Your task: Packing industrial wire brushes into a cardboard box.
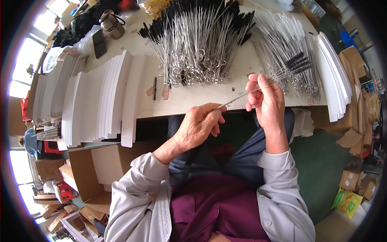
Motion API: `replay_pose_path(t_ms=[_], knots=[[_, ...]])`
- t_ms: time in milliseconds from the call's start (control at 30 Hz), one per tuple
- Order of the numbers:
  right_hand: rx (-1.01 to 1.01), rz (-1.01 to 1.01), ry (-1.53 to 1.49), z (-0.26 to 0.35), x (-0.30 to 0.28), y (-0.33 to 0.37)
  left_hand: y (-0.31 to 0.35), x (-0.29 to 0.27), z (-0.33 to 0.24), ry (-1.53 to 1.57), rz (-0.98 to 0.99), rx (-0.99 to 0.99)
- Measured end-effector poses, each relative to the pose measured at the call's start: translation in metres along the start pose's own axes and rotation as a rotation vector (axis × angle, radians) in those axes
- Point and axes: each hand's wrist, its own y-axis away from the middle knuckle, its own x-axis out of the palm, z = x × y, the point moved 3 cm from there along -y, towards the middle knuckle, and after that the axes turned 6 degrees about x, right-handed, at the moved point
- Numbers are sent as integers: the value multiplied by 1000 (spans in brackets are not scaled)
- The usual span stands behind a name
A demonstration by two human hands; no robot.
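In front of me, over the table's near edge, both hands hold a small bunch of thin wire cleaning brushes point(242, 96). My left hand point(197, 125) pinches the lower wire end between thumb and fingers. Higher up, my right hand point(269, 103) has its thumb and fingers closed round the wires, palm partly turned up. The black bristle heads point(299, 62) point away to the upper right, over a pile of clear-bristled wire brushes point(284, 38). At the table's middle stands a large heap of black-bristled brushes point(197, 48), ring ends toward me.
Long white boxes point(96, 101) stand in a row at the left; more white boxes point(332, 76) lie at the right edge. A small black brush point(155, 88) lies on the table point(185, 99). Farther back are a steel flask point(112, 25) and a phone point(99, 44). Below left sits an open carton point(96, 173).
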Motion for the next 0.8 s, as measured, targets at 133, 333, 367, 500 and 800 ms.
replay_pose_path(t_ms=[133, 333, 367, 500, 800], knots=[[-27, -40, -27, 9, -13, -5, -5, -2, 6, 18, 39, 11], [-25, -54, -45, 14, -24, 1, -10, 12, 8, 119, 62, -34], [-27, -47, -66, 15, -26, 1, -10, 15, 11, 176, 74, -65], [-58, -80, -113, 7, -29, 8, -5, 28, 25, 307, 120, -104], [-287, -308, 91, 14, -52, 10, -19, 74, 39, 257, 285, -240]])
